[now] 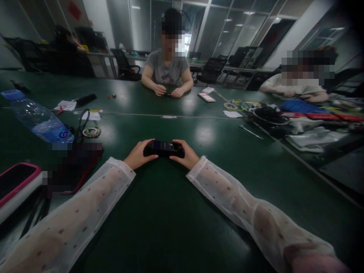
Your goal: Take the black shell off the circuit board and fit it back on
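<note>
The black handheld device (164, 147) sits between my two hands, straight ahead of me over the middle of the green table (159, 227), its dark face showing small pale marks. My left hand (139, 154) is clamped on its left end, and my right hand (187, 154) is clamped on its right end, each thumb along the near edge and the fingers curled round the side. I cannot tell whether its underside touches the tabletop. Sheer white sleeves (93, 201) with dark spots cover both my forearms.

To my left a clear plastic bottle (25, 113) with a blue cap leans, partly filled; near it lie a beaded bracelet (91, 131) and, closer to me, a pink-edged case (19, 178). Ahead and to my right lies a slim metal wrench (251, 132), well apart from my hands, just short of a heap of cables (267, 113) with a blue cloth (305, 107) beside it.

Across the table a person in a grey shirt (167, 72) sits with both hands on the tabletop, near a smartphone (206, 97). Another person in a pale top (307, 91) sits at the far right.
</note>
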`<state>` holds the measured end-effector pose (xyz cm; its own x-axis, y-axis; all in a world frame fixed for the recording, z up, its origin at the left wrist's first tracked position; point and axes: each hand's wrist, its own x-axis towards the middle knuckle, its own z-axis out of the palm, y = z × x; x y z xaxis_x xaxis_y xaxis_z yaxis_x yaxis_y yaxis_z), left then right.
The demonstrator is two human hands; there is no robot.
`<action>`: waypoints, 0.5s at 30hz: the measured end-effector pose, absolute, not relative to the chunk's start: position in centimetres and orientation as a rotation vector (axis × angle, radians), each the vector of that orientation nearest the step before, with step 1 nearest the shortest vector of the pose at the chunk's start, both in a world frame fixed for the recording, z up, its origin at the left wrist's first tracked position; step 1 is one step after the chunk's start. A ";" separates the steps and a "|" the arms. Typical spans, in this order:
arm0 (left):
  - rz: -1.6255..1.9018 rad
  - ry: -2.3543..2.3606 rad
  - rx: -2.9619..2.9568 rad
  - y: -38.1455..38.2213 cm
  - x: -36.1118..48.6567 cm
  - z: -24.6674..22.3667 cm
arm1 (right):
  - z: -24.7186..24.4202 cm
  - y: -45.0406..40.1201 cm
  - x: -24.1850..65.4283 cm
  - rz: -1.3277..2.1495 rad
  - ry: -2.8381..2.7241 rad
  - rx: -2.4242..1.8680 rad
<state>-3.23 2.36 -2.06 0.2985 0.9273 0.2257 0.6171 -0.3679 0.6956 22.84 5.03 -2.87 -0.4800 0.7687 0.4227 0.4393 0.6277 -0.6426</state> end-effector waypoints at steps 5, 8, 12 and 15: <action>0.865 1.344 2.065 2.5 -3.2 -2.2 | -2.8 5.2 22.8 0.681 -2.087 -0.956; 0.849 1.356 2.057 2.5 -3.3 -2.2 | -2.8 5.2 22.9 0.692 -2.100 -0.951; 0.851 1.371 2.070 2.5 -3.2 -2.1 | -2.9 5.3 23.0 0.706 -2.109 -0.946; 0.867 1.379 2.093 2.5 -3.2 -2.2 | -3.0 5.4 23.0 0.718 -2.107 -0.953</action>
